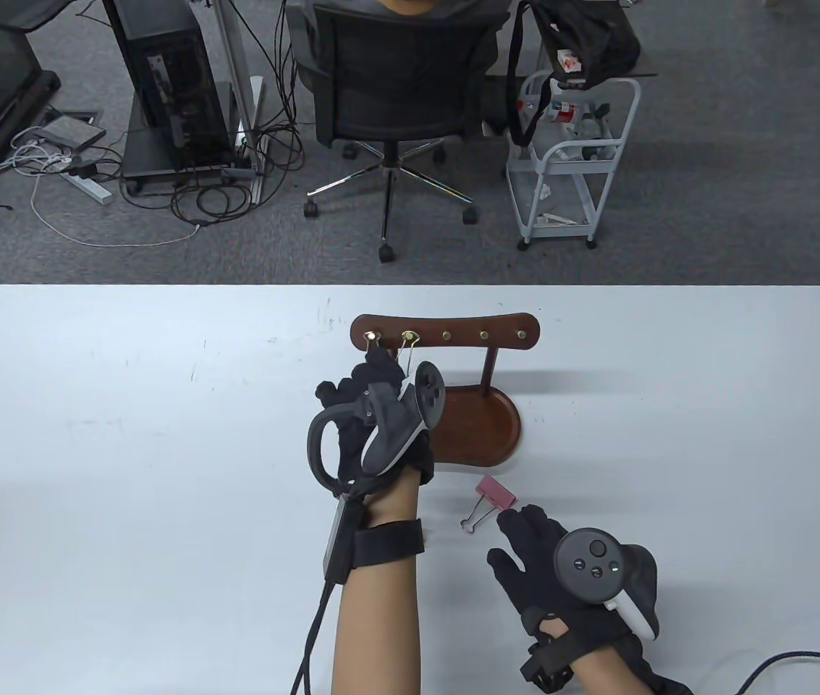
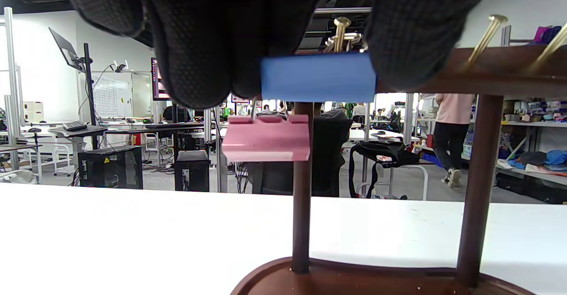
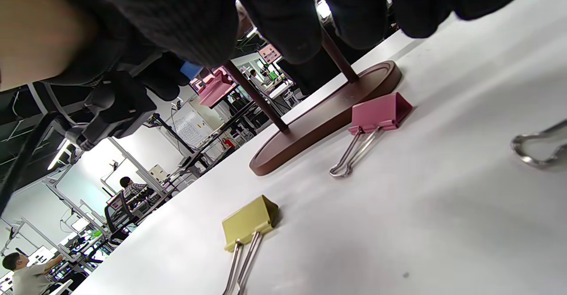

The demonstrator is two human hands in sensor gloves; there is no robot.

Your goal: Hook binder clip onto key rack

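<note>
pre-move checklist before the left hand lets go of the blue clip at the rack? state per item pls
1. Left hand grips blue clip at the key rack: ok.
2. Blue clip's wire loop seated on a peg: cannot tell, fingers hide it.
3. Pink clip already hanging from the rack: ok.
4. Next pink clip lying free on the table by the rack base: ok.
5. Right hand holds nothing, fingertips near that clip: ok.
6. Yellow clip on the table, untouched: ok.
</note>
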